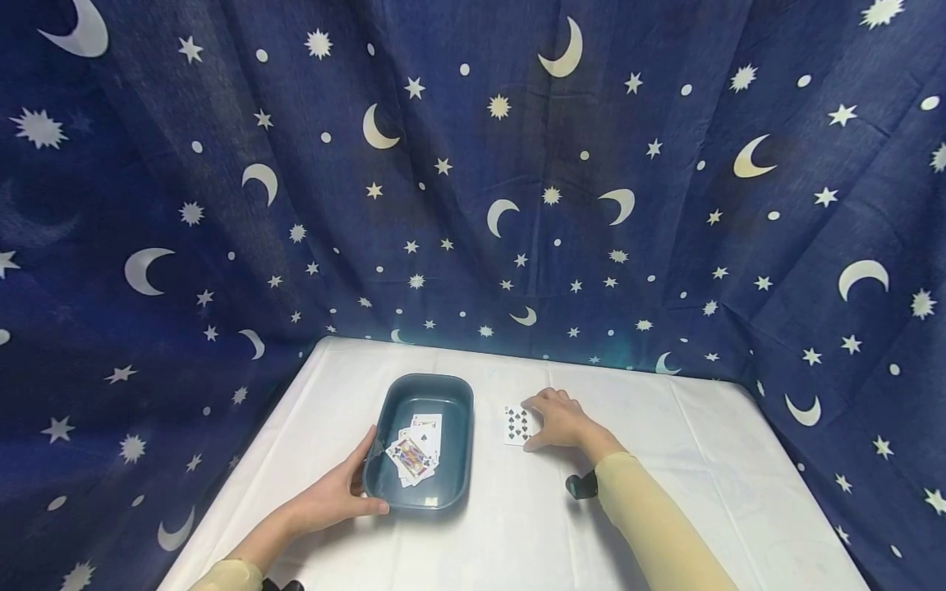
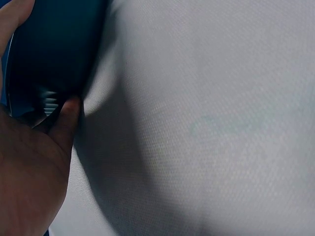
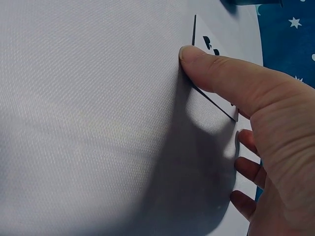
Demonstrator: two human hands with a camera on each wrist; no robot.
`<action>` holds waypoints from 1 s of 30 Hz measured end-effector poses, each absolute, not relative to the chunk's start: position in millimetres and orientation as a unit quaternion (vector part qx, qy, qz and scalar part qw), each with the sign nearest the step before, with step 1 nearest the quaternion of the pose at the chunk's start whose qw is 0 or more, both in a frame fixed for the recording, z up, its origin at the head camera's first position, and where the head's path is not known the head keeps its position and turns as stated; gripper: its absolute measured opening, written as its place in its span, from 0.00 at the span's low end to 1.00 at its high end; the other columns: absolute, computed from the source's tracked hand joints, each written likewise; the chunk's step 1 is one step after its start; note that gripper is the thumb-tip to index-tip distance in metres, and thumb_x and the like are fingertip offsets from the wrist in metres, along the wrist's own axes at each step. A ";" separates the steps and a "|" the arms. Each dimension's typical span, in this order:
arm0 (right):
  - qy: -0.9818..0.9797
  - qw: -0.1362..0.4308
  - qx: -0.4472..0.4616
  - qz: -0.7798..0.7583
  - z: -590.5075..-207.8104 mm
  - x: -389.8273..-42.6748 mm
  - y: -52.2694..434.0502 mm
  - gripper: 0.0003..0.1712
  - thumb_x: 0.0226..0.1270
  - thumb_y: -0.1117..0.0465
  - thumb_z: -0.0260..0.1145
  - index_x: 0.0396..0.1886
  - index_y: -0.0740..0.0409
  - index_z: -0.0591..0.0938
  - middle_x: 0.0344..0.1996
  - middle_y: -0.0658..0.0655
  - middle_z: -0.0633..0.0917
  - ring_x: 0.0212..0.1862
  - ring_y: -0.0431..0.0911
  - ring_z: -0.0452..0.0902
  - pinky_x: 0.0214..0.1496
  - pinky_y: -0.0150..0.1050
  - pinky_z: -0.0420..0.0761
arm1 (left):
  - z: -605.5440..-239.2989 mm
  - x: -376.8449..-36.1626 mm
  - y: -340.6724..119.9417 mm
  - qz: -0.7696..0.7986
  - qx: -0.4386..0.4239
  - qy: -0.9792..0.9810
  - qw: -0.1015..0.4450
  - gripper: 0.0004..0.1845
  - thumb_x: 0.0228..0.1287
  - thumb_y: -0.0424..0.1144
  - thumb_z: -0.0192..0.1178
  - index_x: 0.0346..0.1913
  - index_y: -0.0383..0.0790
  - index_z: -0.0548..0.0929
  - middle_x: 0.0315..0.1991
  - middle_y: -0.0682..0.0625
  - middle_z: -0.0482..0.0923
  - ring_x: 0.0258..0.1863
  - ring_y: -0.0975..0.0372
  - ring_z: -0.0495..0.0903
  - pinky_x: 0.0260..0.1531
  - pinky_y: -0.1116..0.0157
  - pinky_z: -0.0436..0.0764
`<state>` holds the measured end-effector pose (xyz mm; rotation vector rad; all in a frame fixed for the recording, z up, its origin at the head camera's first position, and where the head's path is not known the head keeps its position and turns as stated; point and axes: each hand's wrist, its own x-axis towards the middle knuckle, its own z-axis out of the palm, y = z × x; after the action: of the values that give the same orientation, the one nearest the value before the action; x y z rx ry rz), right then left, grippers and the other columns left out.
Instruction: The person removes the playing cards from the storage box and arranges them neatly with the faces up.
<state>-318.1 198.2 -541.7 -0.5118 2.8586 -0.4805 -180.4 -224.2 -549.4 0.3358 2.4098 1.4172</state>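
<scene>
Card in pinch of right hand

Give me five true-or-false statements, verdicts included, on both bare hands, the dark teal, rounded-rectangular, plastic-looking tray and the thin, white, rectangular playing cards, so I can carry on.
1. The left hand grips the tray at its near left corner. True.
2. The black spade card lies inside the tray. False: it is outside, to the tray's right.
3. The right hand holds the spade card. True.
4. The tray is empty. False: it holds an overlapping pile of face-up cards.
5. A card with a coloured picture figure tops that pile. True.
</scene>
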 end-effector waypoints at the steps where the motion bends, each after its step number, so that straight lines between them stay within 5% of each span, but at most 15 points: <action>1: 0.967 0.099 -0.173 -0.162 -541.5 -317.9 198.2 0.51 0.41 0.39 0.85 0.68 0.47 0.80 0.59 0.53 0.77 0.57 0.50 0.69 0.67 0.53 0.70 | -549.2 -180.4 -224.3 0.496 0.119 0.845 0.161 0.69 0.53 0.47 0.80 0.84 0.48 0.35 0.82 0.35 0.37 0.75 0.37 0.57 0.69 0.49 0.69; 22: 0.964 0.113 -0.154 -0.185 -539.4 -319.0 200.2 0.55 0.43 0.35 0.82 0.73 0.47 0.75 0.66 0.56 0.75 0.65 0.54 0.68 0.72 0.58 0.66 | -553.6 -181.3 -225.9 0.499 0.123 0.842 0.166 0.69 0.54 0.48 0.79 0.84 0.49 0.34 0.82 0.35 0.37 0.76 0.38 0.57 0.69 0.50 0.68; 30: 0.951 0.064 -0.182 -0.242 -514.9 -324.5 190.3 0.52 0.53 0.37 0.79 0.76 0.49 0.71 0.69 0.59 0.72 0.71 0.58 0.63 0.74 0.61 0.64 | -547.7 -179.8 -224.9 0.499 0.127 0.842 0.158 0.69 0.54 0.46 0.79 0.84 0.47 0.35 0.82 0.35 0.37 0.76 0.37 0.56 0.69 0.49 0.69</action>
<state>-324.5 190.3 -514.9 -0.5483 2.8726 -0.7308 -179.8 -224.9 -547.7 0.3640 2.4092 1.4270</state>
